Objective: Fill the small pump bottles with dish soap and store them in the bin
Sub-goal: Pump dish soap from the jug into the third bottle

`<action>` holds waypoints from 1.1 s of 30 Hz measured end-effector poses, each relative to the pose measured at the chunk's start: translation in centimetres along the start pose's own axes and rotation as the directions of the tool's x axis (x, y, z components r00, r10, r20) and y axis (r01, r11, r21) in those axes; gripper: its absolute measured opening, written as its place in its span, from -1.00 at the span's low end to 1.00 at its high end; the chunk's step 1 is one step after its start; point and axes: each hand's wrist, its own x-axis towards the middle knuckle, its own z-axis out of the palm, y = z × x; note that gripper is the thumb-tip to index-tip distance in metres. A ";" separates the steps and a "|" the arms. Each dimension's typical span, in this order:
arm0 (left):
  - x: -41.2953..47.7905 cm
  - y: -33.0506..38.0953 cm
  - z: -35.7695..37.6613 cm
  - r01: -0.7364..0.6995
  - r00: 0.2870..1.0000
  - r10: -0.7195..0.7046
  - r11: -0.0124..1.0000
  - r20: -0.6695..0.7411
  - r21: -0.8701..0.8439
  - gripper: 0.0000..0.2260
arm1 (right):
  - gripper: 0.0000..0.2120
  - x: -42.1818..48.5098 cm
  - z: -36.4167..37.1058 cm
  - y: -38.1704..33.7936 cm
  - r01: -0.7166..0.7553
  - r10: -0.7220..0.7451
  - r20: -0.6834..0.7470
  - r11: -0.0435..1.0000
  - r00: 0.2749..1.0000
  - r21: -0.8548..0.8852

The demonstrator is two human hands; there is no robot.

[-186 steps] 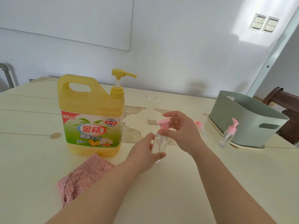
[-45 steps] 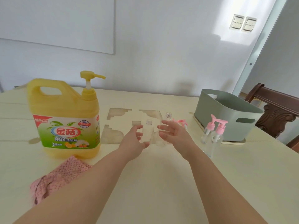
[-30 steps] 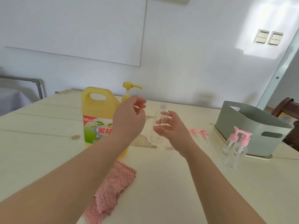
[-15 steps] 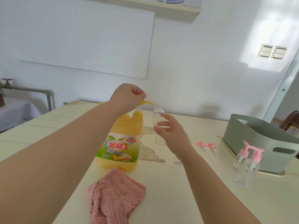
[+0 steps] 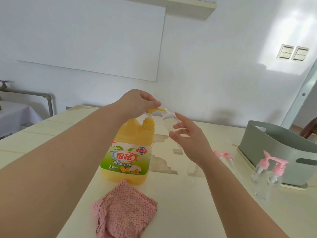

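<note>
Pink cloth (image 5: 125, 208) nearest on the bench (image 5: 188, 212); two capped pump bottles (image 5: 267, 177) to the right, just before the bin (image 5: 274, 152). Further back, the dish soap jug (image 5: 130, 148) — left hand (image 5: 137, 103) curled over its pump head (image 5: 151, 110), right hand (image 5: 187, 138) gripping an uncapped small bottle (image 5: 169, 121), tilted, mouth at the spout. Filling step; bottle looks empty. Next move likely needs a steady press — mouth kept under the spout.

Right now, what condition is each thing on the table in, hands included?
Soap jug: upright.
Jug pump: raised.
Left hand: grips the jug pump.
Open bottle: capless, tilted, mouth at the pump's spout.
Right hand: holds the open bottle.
Capped bottles: upright beside the bin.
Loose pumps: lying on the table.
Bin: upright; inside hidden.
Cloth: crumpled.
</note>
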 end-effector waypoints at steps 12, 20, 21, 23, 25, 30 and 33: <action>-0.3 0.0 1.3 -0.042 0.999 0.042 0.992 0.007 0.117 -0.85 | -0.71 -0.2 -0.3 0.7 -0.035 0.039 -0.072 0.998 0.997 0.051; -0.4 -0.3 1.1 -0.035 0.999 0.035 0.987 0.006 0.159 -0.85 | -0.73 -0.4 0.1 0.8 -0.044 0.048 -0.081 0.997 0.996 0.058; -0.5 -0.2 0.8 -0.034 0.999 0.031 0.986 0.023 0.163 -0.84 | -0.72 -0.3 0.1 0.7 -0.041 0.046 -0.079 0.998 0.996 0.057; -0.5 0.0 0.0 -0.011 0.997 -0.002 0.987 0.082 0.161 -0.83 | -0.72 -0.3 0.0 0.5 -0.042 0.046 -0.078 0.998 0.996 0.049; -0.6 0.5 -0.9 0.020 0.988 -0.039 0.992 0.151 0.128 -0.83 | -0.73 -0.2 -0.2 0.1 -0.041 0.045 -0.080 0.998 0.996 0.049; -0.3 0.6 -2.2 0.042 0.978 -0.056 0.997 0.203 0.072 -0.84 | -0.72 0.3 -0.7 -0.3 -0.027 0.031 -0.083 0.998 0.996 0.048; -0.1 0.3 -2.1 0.034 0.987 -0.053 0.991 0.152 0.129 -0.83 | -0.72 0.4 -0.8 0.0 -0.034 0.037 -0.077 0.999 0.996 0.037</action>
